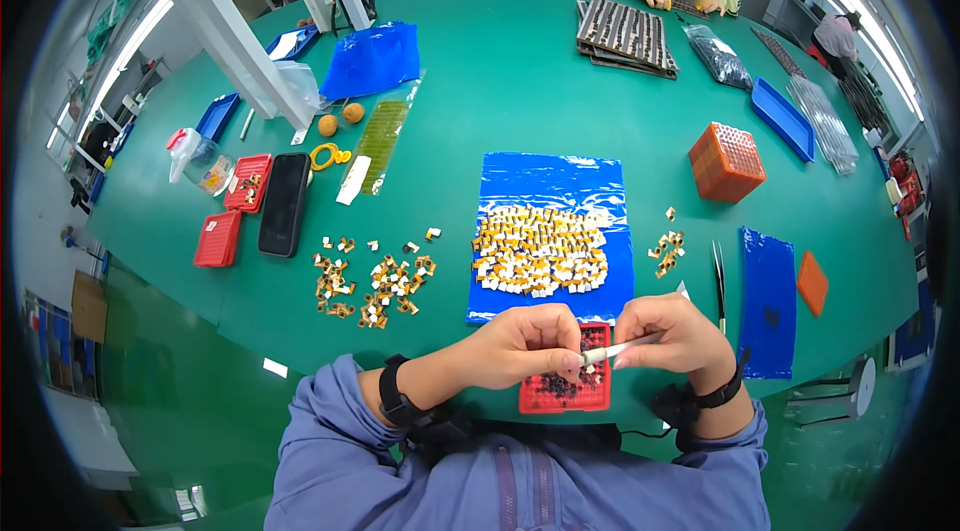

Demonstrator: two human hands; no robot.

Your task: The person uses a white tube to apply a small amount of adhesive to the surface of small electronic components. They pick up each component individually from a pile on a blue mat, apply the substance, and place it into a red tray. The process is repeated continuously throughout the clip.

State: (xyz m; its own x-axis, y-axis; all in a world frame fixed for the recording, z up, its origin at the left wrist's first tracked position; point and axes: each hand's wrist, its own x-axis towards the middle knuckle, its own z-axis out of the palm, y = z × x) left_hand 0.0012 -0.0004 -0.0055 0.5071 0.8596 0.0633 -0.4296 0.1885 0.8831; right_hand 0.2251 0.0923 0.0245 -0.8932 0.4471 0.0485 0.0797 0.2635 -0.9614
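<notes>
Left hand (530, 339), right hand (672, 331), pinching tweezers (622, 350)

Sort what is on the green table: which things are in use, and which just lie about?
In use: left hand, right hand, white tool, red tray, small parts on the blue sheet.
Lying about: black phone, orange block, tweezers.

The left hand (530, 343) covers part of the red tray (566, 393) — its dark small parts are too tiny to identify.
</notes>
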